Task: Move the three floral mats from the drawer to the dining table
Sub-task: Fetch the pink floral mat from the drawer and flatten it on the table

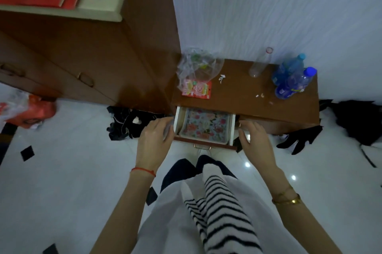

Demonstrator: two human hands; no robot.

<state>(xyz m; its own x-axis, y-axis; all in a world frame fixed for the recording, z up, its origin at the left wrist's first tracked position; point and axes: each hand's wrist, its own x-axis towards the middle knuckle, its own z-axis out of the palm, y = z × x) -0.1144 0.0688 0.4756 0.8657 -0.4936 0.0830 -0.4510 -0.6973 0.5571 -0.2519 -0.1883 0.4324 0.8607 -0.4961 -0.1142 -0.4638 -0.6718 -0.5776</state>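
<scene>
A person stands over an open drawer (pixel 204 127) in a low wooden cabinet (pixel 258 96), both hands poised at its sides. The floral mats (pixel 203 126) lie flat inside the drawer, only the top one visible, so how many are stacked there cannot be told. The left hand (pixel 154 140) hovers just left of the drawer wall, fingers loosely curled and holding nothing; the right hand (pixel 253 135) hangs just right of it, fingers likewise relaxed and empty. The step in hand looks to be the reach for the mats, with none yet lifted. The next move likely calls for both hands to dip inside the drawer walls, work fingertips under the stack's edges and raise it level. Blue bottles (pixel 293 82) and a plastic bag (pixel 198 67) sit on the cabinet's far top. No dining table is in sight.
</scene>
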